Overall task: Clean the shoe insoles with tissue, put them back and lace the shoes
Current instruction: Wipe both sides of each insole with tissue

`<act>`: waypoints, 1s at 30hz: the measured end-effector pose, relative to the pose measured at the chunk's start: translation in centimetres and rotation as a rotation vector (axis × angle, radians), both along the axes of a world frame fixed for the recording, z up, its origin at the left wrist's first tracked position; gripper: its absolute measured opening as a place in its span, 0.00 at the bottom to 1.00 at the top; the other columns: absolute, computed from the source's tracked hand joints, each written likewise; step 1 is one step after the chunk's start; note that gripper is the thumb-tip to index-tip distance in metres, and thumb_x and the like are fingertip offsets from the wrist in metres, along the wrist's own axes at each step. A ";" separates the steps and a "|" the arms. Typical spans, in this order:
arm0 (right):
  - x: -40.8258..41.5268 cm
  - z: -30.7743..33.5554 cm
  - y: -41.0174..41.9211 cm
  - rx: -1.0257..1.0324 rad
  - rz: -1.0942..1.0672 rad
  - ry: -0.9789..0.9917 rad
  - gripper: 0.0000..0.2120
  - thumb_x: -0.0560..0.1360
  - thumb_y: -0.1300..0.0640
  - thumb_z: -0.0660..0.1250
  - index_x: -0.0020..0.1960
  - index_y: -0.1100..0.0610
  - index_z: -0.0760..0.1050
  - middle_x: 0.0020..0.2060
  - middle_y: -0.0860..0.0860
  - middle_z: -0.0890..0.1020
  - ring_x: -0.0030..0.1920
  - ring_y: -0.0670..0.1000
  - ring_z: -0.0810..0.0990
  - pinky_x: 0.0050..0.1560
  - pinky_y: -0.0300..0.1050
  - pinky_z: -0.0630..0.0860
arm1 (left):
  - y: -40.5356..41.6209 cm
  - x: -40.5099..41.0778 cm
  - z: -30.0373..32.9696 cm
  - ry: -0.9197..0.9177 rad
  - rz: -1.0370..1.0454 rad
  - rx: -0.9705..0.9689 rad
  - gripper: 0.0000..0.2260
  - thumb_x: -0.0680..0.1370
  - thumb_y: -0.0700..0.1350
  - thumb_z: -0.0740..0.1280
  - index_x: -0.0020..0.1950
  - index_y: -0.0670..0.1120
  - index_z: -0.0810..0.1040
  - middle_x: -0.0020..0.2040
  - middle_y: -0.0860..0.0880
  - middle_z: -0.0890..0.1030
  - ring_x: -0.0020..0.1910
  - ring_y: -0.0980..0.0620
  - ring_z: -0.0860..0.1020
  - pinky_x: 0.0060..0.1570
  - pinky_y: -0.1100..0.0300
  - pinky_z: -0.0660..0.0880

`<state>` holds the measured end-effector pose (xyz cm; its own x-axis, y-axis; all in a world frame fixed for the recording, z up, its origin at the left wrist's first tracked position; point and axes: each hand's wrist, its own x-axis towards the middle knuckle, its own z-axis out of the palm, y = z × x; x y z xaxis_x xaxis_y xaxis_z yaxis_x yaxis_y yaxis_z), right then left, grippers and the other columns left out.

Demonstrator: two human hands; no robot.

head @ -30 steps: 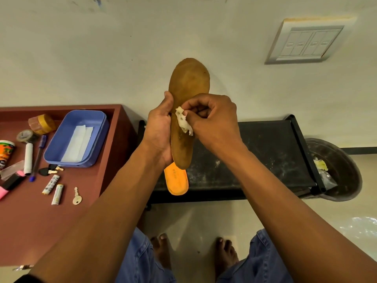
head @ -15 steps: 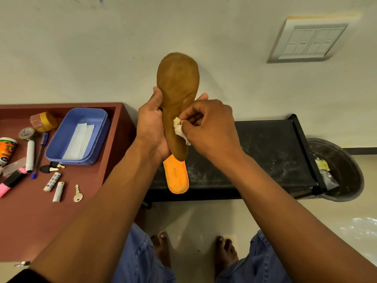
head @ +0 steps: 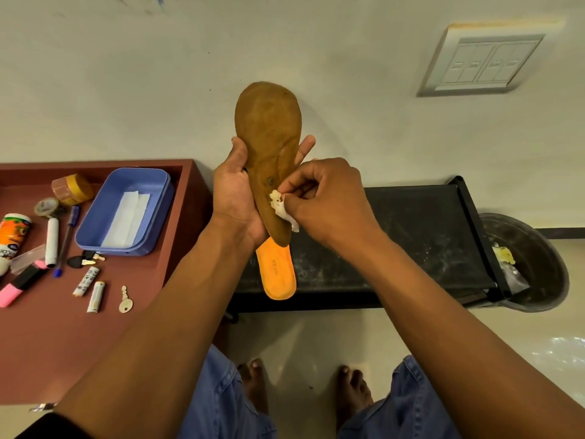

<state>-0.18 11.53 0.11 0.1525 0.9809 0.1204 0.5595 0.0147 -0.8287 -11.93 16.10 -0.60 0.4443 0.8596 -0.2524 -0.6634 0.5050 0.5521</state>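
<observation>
My left hand (head: 235,198) grips a brown insole (head: 269,147) upright by its narrow lower half, toe end up against the wall. My right hand (head: 326,201) pinches a crumpled white tissue (head: 281,210) and presses it on the insole's lower right edge. A second, orange insole (head: 277,274) lies on the black bench (head: 411,242) just below, partly hidden by the brown one. No shoes are in view.
A red-brown table (head: 63,337) on the left holds a blue tray (head: 126,210) with folded tissue, pens, batteries, a key and jars. A black bin (head: 538,264) stands at the right end of the bench. My bare feet are on the floor below.
The brown insole has tilted so its toe leans left. My right hand has slid the tissue down and to the right edge of the insole.
</observation>
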 end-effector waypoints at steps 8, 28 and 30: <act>1.7 -0.1 1.4 0.230 -0.332 -0.019 0.03 0.74 0.58 0.74 0.47 0.52 0.85 0.40 0.43 0.85 0.40 0.43 0.83 0.46 0.43 0.84 | -1.7 1.8 0.5 0.275 0.017 0.012 0.28 0.86 0.62 0.50 0.68 0.43 0.78 0.64 0.40 0.82 0.65 0.41 0.80 0.67 0.46 0.75; 3.5 -0.4 2.0 0.162 -0.347 -0.012 0.01 0.74 0.56 0.76 0.46 0.52 0.85 0.40 0.44 0.85 0.39 0.41 0.83 0.46 0.35 0.82 | -2.2 2.2 0.3 0.362 0.002 0.042 0.26 0.86 0.61 0.50 0.68 0.46 0.78 0.59 0.44 0.85 0.54 0.46 0.84 0.59 0.50 0.80; 3.6 -0.2 2.1 0.115 -0.305 0.057 0.03 0.75 0.57 0.76 0.48 0.52 0.85 0.42 0.44 0.85 0.40 0.41 0.83 0.47 0.34 0.82 | -2.2 2.0 0.3 0.373 0.012 0.047 0.25 0.86 0.61 0.50 0.66 0.47 0.79 0.55 0.45 0.86 0.51 0.48 0.85 0.57 0.51 0.80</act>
<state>3.41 13.58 -0.13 0.4467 0.8697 0.2102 0.5052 -0.0513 -0.8615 -9.88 13.93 -0.28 0.3190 0.8786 -0.3554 -0.4179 0.4669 0.7793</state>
